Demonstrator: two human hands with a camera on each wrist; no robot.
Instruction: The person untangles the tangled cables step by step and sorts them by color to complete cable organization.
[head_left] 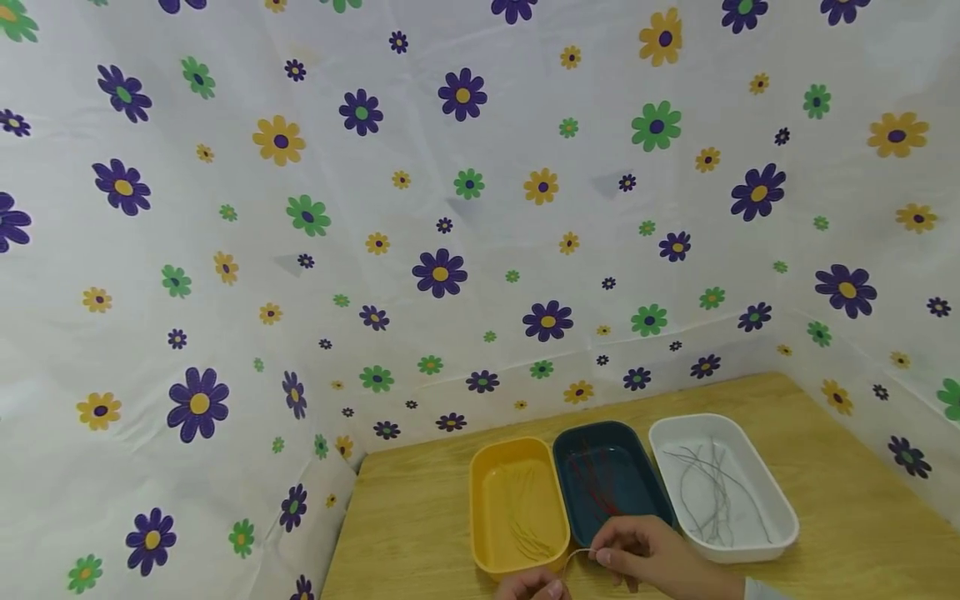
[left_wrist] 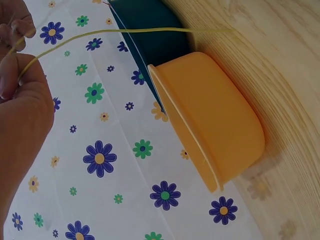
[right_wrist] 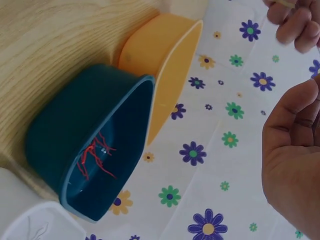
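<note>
A thin yellow wire runs in a bow between my two hands, with a long free part stretching out past the left hand. My left hand pinches it between thumb and finger, at the lower edge of the head view and just in front of the yellow tray. My right hand pinches the wire in front of the dark teal tray, its other fingers curled. In the right wrist view the right fingertips are cut off by the frame edge.
Several yellow wires lie in the yellow tray. Red wires lie in the teal tray, and whitish-grey wires in the white tray at the right. The trays stand side by side on a wooden table, before a flowered cloth.
</note>
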